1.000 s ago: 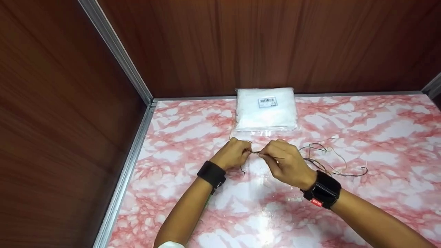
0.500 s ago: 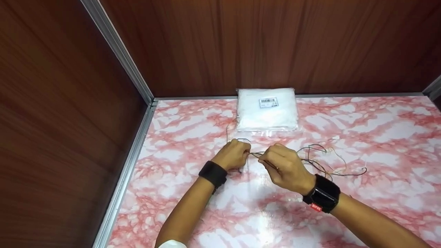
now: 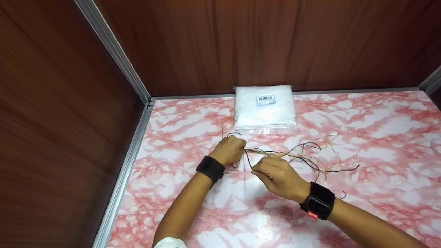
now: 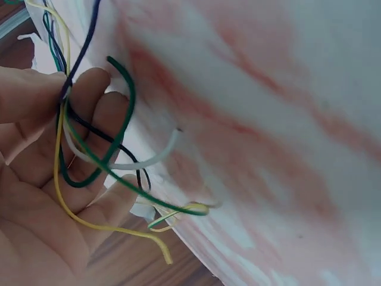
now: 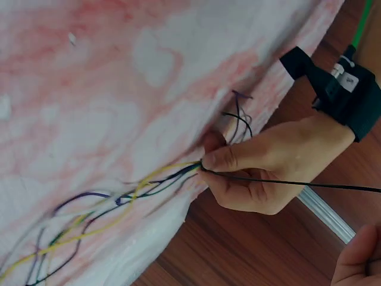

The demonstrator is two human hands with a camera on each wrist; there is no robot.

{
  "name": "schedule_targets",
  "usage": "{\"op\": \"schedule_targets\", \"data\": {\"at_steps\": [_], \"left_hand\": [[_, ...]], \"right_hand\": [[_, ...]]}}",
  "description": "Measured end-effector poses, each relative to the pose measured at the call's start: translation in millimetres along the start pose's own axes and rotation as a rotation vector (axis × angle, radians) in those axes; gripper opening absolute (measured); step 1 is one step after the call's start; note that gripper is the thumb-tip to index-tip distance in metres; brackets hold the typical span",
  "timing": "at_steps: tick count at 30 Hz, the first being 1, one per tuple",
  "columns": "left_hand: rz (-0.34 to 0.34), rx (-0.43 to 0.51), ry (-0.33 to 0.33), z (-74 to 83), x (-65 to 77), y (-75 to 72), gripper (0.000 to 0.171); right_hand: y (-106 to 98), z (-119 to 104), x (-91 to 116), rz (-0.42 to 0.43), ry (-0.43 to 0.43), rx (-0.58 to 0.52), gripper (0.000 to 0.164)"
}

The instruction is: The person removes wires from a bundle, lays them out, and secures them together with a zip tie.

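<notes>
Thumb and fingers of my left hand (image 3: 229,150) pinch a bundle of thin wires close above the table. Yellow, green, white and dark loose ends curl out past the palm in the left wrist view, the yellow wire (image 4: 113,227) bending lowest. On the other side, the bundle (image 5: 140,192) trails off to the right over the table. My right hand (image 3: 280,175), nearer the body, pinches one black wire (image 5: 309,184) and holds it taut, angled away from the rest. Only part of the right hand shows in its own wrist view.
A clear bag of white contents with a barcode label (image 3: 266,100) lies against the back panel. Wood-look panels (image 3: 172,51) stand at the back and left, edged by metal strips (image 3: 137,141). The table (image 3: 234,220) has a red and white marbled top.
My right hand has moved away from the left hand and toward the body, drawing one black wire out of the bundle. The left hand keeps its pinch, almost in place.
</notes>
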State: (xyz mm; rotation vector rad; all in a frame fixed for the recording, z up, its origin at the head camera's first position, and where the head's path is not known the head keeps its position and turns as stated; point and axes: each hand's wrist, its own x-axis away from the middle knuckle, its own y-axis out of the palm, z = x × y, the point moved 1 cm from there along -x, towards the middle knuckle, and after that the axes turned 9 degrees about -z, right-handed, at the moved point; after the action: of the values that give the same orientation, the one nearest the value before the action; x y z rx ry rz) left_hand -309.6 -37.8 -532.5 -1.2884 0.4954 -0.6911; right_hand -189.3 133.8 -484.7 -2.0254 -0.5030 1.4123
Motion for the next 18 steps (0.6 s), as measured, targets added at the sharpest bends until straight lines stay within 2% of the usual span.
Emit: {"op": "schedule_targets", "data": {"at_steps": [6, 8, 11, 14, 18], "left_hand": [[0.036, -0.018, 0.048, -3.7, 0.0, 0.9, 0.015], [0.042, -0.029, 0.050, -4.3, -1.2, 1.1, 0.015], [0.038, -0.033, 0.038, -5.7, -3.1, 1.0, 0.014], [0.039, -0.028, 0.029, -7.0, -4.3, -0.1, 0.016], [0.062, 0.013, 0.066, -6.6, -4.0, -1.4, 0.018]], "right_hand": [[0, 1, 6, -0.040, 0.077, -0.001, 0.019], [-2, 4, 10, -0.088, 0.120, -0.009, 0.022], [-8, 11, 23, -0.210, 0.234, 0.006, 0.027], [-18, 26, 41, -0.315, 0.360, 0.114, 0.029], [-34, 52, 59, -0.364, 0.500, 0.281, 0.040]]}}
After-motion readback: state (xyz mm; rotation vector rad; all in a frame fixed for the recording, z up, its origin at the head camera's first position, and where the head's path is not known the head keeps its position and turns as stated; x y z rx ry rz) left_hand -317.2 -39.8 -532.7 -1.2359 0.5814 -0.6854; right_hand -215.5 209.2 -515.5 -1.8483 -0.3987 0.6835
